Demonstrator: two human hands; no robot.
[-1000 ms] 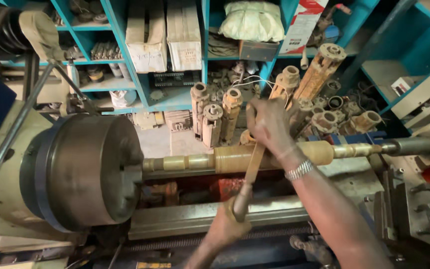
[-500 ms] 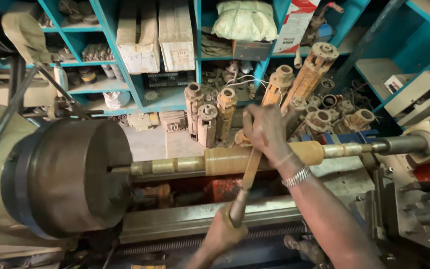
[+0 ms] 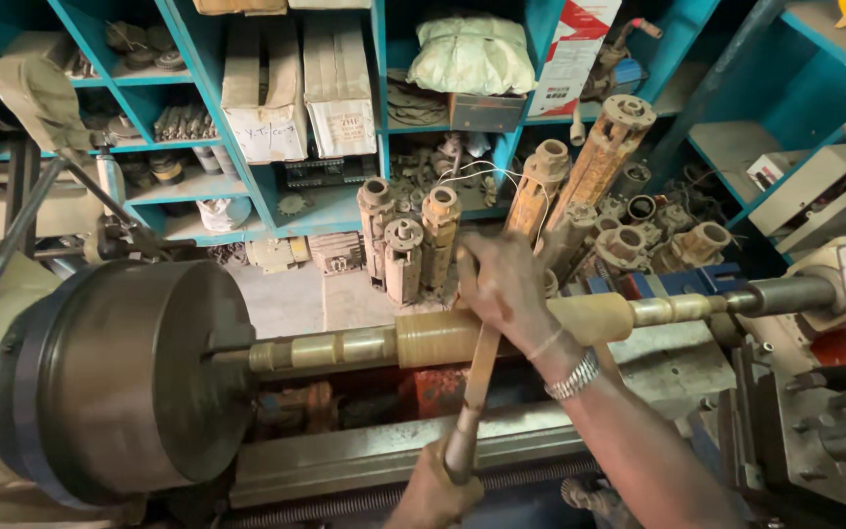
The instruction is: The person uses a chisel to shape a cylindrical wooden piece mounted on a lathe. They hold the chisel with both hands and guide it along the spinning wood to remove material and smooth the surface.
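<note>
Hands: left hand (image 3: 438,490) gripped the file (image 3: 477,382) by its handle; right hand (image 3: 501,284) pressed its far end down.
Shaft: brass shaft (image 3: 443,338) sat between chuck (image 3: 139,372) and tailstock, probably turning.
Technique: pressure wanted to be even, wrists clear of the chuck.

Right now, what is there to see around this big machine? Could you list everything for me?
lathe chuck: one, dark grey, left.
shaft: one, brass-coloured, held in chuck, runs right.
file: one, long, lies across shaft.
worn spindles: many, tan and rusty, behind shaft.
shelves: teal, at back.
cardboard boxes: two, pale, on shelf.
cloth bundle: one, whitish, upper shelf.
left hand: grips file handle.
right hand: presses file's far end; metal bracelet on wrist.
</note>
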